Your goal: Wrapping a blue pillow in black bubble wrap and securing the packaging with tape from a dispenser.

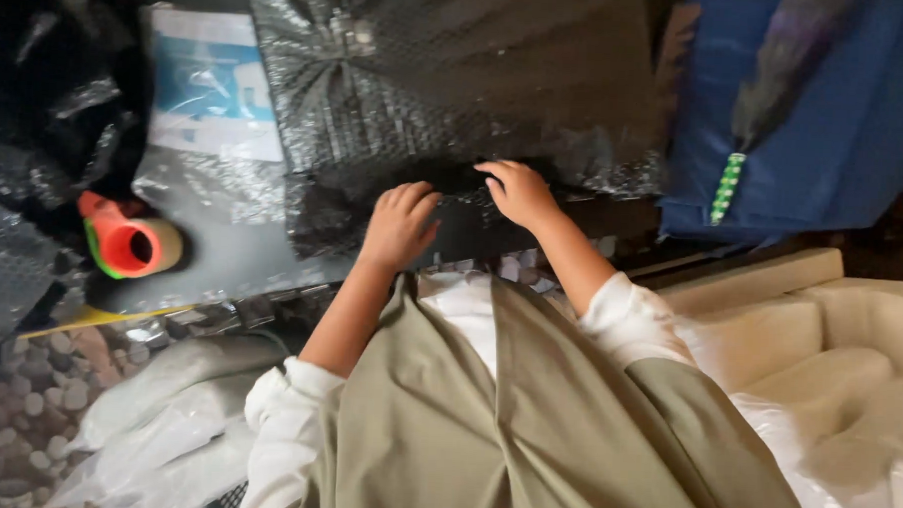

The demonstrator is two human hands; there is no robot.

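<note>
A person presses both hands on a black plastic mailer bag [447, 94] at 12 o'clock. The left hand [400, 225] and right hand [519, 191] lie flat, fingers slightly spread, at its crinkled, glossy lower edge. Even pressure would likely flatten it best. An orange tape dispenser [127, 241] sits at 9 o'clock.

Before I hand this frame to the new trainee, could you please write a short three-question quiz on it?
1. True or false: both hands rest on the black bubble-wrap mailer bag.
2. Which hand is nearer the orange tape dispenser: A left, B right?
3. What colour is the fabric bag at the upper right?

Key: 1 true; 2 A; 3 blue.
</note>
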